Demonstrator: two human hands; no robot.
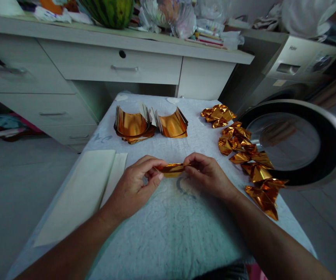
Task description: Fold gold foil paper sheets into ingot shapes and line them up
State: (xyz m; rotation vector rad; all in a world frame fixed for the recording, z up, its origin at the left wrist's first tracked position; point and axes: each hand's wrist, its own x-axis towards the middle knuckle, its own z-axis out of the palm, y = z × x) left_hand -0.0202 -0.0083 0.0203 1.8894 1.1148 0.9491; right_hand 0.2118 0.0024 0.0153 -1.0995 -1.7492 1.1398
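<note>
With fingertips closed on opposite ends, your left hand (137, 184) and right hand (210, 175) pinch the narrow, shiny gold foil strip (172, 170) above the pale-blue cloth-covered table (170, 233), seemingly keeping it straight.

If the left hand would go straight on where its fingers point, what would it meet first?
Past the gold paper it already holds, the left hand would probably meet the right hand first, at the paper's other end; depth is hard to judge here.
</note>
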